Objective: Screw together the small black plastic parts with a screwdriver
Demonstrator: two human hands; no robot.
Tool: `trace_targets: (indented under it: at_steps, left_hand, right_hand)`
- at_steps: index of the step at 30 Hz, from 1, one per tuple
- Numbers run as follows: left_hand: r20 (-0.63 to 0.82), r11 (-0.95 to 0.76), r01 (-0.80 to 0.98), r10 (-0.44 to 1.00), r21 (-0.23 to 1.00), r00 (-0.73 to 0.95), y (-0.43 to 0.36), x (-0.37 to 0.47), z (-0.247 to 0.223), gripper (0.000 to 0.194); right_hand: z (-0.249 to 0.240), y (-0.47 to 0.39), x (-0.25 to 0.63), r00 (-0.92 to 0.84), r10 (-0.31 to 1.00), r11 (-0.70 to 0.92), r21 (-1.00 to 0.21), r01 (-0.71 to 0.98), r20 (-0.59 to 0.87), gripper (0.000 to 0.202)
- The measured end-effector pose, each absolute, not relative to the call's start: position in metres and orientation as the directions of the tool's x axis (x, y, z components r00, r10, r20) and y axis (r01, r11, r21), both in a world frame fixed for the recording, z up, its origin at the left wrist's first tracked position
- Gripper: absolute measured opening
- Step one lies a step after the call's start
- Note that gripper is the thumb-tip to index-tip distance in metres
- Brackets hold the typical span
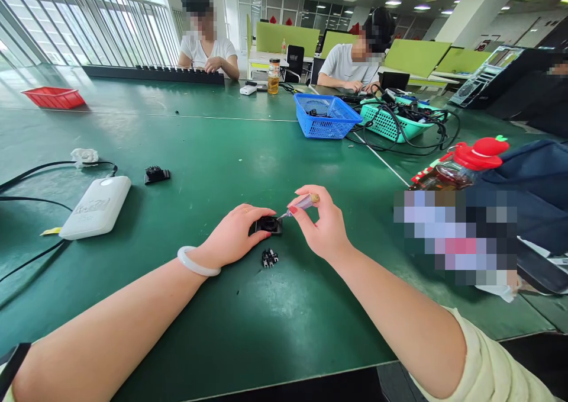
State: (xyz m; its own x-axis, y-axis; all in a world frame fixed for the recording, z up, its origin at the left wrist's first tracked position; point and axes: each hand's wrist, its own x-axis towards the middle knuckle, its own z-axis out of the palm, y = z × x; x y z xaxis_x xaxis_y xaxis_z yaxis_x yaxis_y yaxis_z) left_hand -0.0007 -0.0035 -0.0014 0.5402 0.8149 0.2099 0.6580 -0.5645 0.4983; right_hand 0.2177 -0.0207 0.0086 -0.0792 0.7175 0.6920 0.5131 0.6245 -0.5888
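Observation:
My left hand [237,233], with a pale bangle at the wrist, pinches a small black plastic part [270,225] against the green table. In my right hand [323,224] is a small screwdriver [304,203] with a clear purplish handle, held between thumb and fingers. Its thin tip points down-left and meets the right edge of the black part, though I cannot tell exactly what it touches. Just in front of the part lies a small cluster of black pieces [270,258]. Another small black part [156,174] sits further off to the left.
At left lies a white power bank [96,208] among black cables. A red tray [54,97], blue basket [327,116] and green basket [386,121] of cables stand farther back. A red-lidded bottle [461,165] is at right. Two people sit across the green table [199,147].

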Motion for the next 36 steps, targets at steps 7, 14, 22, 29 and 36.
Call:
trace_targets:
  at_steps: [7, 14, 22, 29, 36]
  left_hand:
    - [0.274, -0.603, 0.618, 0.79, 0.504, 0.548, -0.004, -0.001, -0.002, 0.037]
    - [0.313, -0.639, 0.586, 0.763, 0.498, 0.566, -0.002, -0.001, -0.004, 0.032]
    - [0.406, -0.541, 0.77, 0.822, 0.338, 0.399, -0.01, 0.0, 0.009, 0.039]
    - [0.147, -0.333, 0.938, 0.927, -0.092, 0.344, -0.041, 0.005, 0.029, 0.047]
    - [0.226, -0.428, 0.895, 0.866, -0.127, 0.446, -0.053, 0.01, 0.033, 0.042]
  right_hand:
    - [0.012, -0.028, 0.215, -0.135, 0.592, 0.755, -0.488, 0.437, 0.795, 0.022]
    - [0.014, -0.026, 0.21, -0.276, 0.637, 0.728, -0.445, 0.522, 0.72, 0.011]
    - [0.014, -0.029, 0.218, -0.041, 0.581, 0.763, -0.526, 0.375, 0.813, 0.011]
    - [0.014, -0.024, 0.221, 0.051, 0.55, 0.771, -0.53, 0.352, 0.834, 0.009]
    - [0.015, -0.024, 0.221, 0.023, 0.521, 0.795, -0.495, 0.35, 0.853, 0.012]
